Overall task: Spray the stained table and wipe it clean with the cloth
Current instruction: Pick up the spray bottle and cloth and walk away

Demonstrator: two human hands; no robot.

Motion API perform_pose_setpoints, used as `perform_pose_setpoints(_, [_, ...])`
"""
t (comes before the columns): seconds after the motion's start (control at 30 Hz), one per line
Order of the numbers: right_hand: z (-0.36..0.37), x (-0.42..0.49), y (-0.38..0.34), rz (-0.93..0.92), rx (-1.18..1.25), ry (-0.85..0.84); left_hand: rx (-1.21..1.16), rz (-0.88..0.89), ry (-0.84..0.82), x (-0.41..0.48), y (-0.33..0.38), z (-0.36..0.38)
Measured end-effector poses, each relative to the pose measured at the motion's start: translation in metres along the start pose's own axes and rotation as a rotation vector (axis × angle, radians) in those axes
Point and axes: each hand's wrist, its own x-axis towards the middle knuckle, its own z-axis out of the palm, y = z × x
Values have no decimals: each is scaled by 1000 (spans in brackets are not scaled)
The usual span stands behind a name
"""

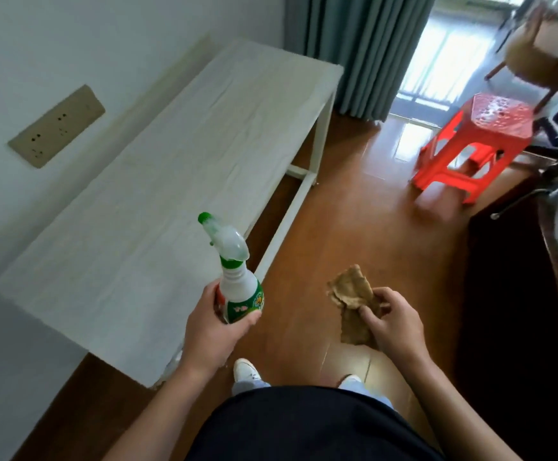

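Note:
A long white table [158, 181] stands along the wall on my left, its top bare. My left hand [211, 331] grips the lower body of a white and green spray bottle [237, 284], held upright over the table's near right edge with its nozzle pointing up and left. My right hand [394, 321] pinches a crumpled brown cloth [354, 301] above the floor, to the right of the table. No stain shows clearly on the tabletop from here.
A red plastic stool [470, 144] stands on the wooden floor [344, 207] at the right. Beyond it are a chair [537, 51] and grey-green curtains [364, 44]. Dark furniture [510, 294] lines the right side. A socket panel [56, 126] is on the wall.

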Motion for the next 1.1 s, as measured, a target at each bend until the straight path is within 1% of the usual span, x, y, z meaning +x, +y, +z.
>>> perform_pose_setpoints(0.2, [-96,-34,105,204,48,152,71,-28,-70,-17,24,84])
perform_pose_setpoints(0.27, [-119,-42,133,250,53,169,75,-37,-75,-21,31,106])
perform_pose_setpoints(0.37, [-142,-44,159,293,61,162,89,-42,-83,-25,44,125])
perform_pose_setpoints(0.47, [-148,-32,166,292,99,155,122,-58,-89,-19,55,136])
perform_pose_setpoints(0.6, [-148,4,156,281,173,123,167,-50,-114,5,69,147])
perform_pose_setpoints(0.77, [-163,68,138,268,260,136,180,-33,-136,66,97,167])
perform_pose_setpoints(0.97, [-195,139,145,336,214,222,176,-6,-216,171,154,224])
perform_pose_setpoints(1.1, [-219,169,156,421,238,316,216,85,-360,229,201,271])
